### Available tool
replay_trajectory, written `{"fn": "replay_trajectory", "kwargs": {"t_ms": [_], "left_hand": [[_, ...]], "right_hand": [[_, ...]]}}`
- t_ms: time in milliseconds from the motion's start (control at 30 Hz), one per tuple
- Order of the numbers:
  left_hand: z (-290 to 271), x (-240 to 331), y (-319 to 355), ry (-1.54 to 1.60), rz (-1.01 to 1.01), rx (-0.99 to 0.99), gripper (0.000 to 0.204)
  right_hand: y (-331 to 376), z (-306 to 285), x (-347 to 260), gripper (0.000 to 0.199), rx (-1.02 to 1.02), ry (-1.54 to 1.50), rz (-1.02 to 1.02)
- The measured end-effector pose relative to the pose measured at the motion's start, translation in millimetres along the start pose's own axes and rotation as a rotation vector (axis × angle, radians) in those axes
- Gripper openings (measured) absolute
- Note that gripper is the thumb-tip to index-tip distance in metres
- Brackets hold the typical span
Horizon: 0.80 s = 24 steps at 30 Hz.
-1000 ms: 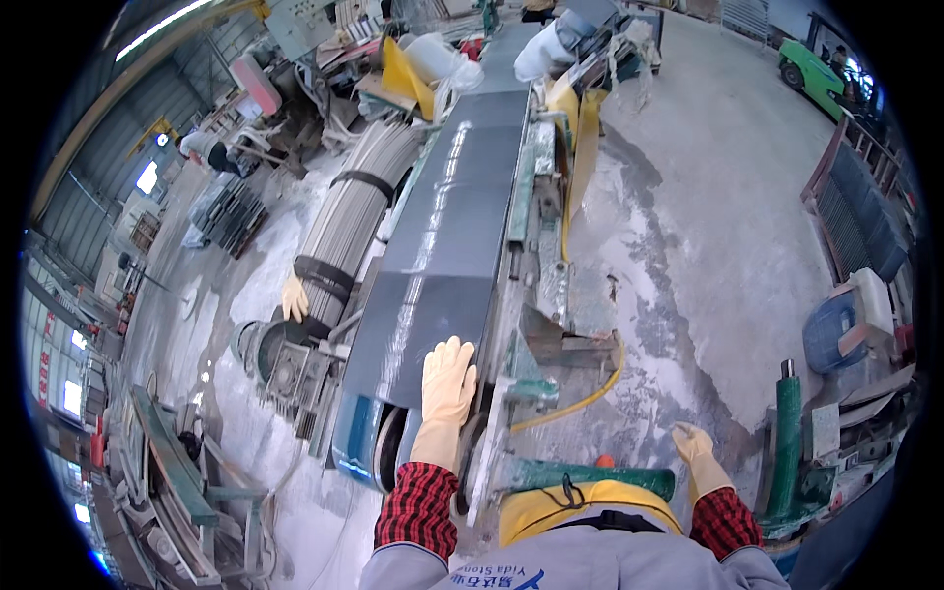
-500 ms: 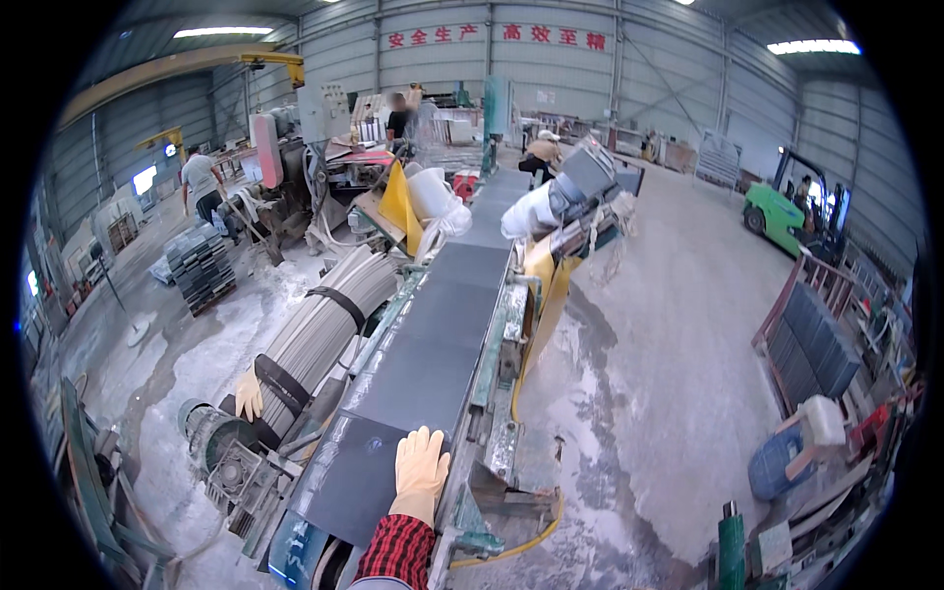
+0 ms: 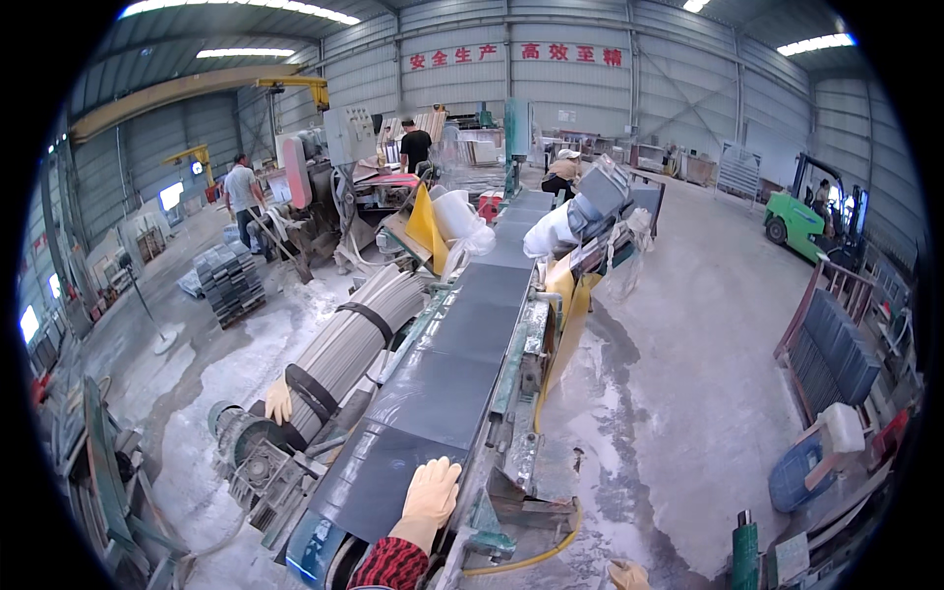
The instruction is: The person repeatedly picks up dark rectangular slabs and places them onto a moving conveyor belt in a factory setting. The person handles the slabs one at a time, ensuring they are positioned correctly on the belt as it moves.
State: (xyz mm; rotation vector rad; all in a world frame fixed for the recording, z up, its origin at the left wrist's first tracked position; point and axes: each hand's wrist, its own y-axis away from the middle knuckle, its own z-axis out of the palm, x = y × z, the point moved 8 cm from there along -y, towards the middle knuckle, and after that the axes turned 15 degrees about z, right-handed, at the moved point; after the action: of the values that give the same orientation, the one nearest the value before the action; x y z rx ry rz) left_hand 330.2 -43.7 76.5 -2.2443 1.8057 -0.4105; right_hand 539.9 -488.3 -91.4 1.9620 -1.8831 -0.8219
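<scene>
Far left: stack of grey tiles [image 3: 229,283] on wet floor, person in grey shirt [image 3: 240,192] near machinery. Bundle of grey strips [image 3: 354,339] beside conveyor, strapped with black bands. Left hand [image 3: 430,494], pale glove, fingers spread flat, palm down on nearest dark slab [image 3: 379,479] at conveyor's near end; more slabs lined up beyond. Right hand [image 3: 629,574] gloved, only sliver at lower edge, pose cannot tell. Far right: green forklift [image 3: 801,218]
</scene>
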Motion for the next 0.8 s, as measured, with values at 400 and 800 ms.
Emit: {"fn": "replay_trajectory", "kwargs": {"t_ms": [400,800], "left_hand": [[-50,61,109,0.079,0.128,-0.117,0.037],[-32,-59,136,-0.208,-0.42,0.046,0.039]], "right_hand": [[2,20,124,0.042,-0.045,-0.049,0.173],[-28,49,188,0.04,-0.029,-0.199,0.258]]}}
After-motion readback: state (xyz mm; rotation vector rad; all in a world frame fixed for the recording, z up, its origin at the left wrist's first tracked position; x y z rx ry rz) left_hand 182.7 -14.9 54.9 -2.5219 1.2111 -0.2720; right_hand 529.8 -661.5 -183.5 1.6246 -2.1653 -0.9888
